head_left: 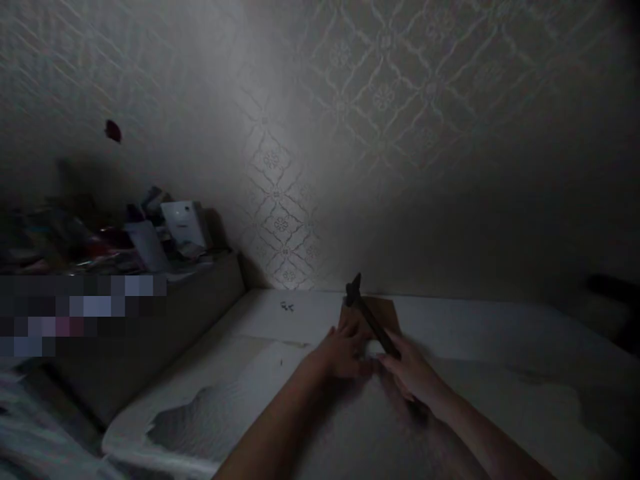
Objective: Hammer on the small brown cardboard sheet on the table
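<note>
In the dim head view, my right hand (407, 368) is closed around the handle of a hammer (376, 325), whose dark head points up and away over a brown board (385, 309). My left hand (344, 351) holds the board's near left side, with its fingers over the surface. A small white thing (374, 347) shows between my two hands; its kind is too dark to make out. Left of the board, several small dark pieces (287, 307) lie on the white table (245, 328).
A dark cabinet (200, 313) borders the table's left side. Its top bears a cluttered pile and a white box (185, 223). A patterned wall (310, 200) rises behind the table. A grey patch (200, 420) marks the worn tabletop. Something dark (613, 293) stands at far right.
</note>
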`<act>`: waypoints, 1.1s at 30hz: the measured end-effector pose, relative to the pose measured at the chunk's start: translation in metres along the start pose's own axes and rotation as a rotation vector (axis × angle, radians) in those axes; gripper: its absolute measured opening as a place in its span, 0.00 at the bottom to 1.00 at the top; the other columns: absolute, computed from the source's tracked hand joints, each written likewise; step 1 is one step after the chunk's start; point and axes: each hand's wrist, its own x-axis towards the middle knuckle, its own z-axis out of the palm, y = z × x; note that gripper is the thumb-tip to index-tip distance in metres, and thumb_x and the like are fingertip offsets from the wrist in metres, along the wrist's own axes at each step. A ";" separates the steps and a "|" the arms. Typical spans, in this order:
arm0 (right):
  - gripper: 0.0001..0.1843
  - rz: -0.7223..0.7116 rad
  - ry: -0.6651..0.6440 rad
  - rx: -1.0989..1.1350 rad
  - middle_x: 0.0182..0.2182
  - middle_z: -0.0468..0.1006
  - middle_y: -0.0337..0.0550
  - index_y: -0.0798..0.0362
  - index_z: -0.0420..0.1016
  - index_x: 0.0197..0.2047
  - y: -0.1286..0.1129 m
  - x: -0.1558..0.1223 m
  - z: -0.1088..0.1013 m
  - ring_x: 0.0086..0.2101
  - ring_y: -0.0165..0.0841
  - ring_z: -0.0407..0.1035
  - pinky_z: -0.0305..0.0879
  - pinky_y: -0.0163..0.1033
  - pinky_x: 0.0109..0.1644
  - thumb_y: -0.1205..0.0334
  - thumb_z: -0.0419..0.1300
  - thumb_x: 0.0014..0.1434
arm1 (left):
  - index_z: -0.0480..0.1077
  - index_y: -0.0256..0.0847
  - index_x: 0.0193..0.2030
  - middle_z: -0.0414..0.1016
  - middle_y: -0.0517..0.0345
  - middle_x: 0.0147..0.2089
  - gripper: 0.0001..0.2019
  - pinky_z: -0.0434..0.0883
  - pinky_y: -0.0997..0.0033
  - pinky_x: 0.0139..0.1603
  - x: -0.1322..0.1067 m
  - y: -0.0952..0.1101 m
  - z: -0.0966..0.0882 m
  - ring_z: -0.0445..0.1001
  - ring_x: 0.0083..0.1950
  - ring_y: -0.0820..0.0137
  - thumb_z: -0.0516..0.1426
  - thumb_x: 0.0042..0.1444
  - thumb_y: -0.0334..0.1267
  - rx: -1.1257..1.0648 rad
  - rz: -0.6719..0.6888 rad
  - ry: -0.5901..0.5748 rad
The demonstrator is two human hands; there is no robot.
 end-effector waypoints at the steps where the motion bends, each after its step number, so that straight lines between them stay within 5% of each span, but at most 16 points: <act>1: 0.41 -0.007 0.002 0.002 0.14 0.59 0.26 0.56 0.62 0.65 0.000 0.000 0.000 0.10 0.24 0.49 0.46 0.31 0.14 0.50 0.57 0.49 | 0.50 0.53 0.72 0.41 0.46 0.76 0.39 0.50 0.34 0.68 0.000 0.000 0.000 0.43 0.75 0.47 0.57 0.57 0.58 0.004 -0.004 -0.002; 14: 0.44 0.032 0.041 0.063 0.12 0.55 0.23 0.60 0.60 0.65 0.001 0.003 0.002 0.10 0.24 0.47 0.44 0.30 0.13 0.51 0.57 0.45 | 0.52 0.50 0.72 0.44 0.44 0.75 0.39 0.50 0.36 0.68 -0.001 -0.001 0.000 0.45 0.74 0.46 0.57 0.57 0.59 0.018 -0.001 0.014; 33: 0.35 -0.045 0.039 0.009 0.13 0.61 0.27 0.54 0.67 0.62 0.004 0.002 0.001 0.11 0.26 0.53 0.52 0.30 0.14 0.60 0.57 0.50 | 0.52 0.52 0.72 0.43 0.45 0.76 0.37 0.50 0.34 0.68 -0.002 0.001 -0.001 0.45 0.74 0.47 0.57 0.58 0.56 0.012 -0.011 0.009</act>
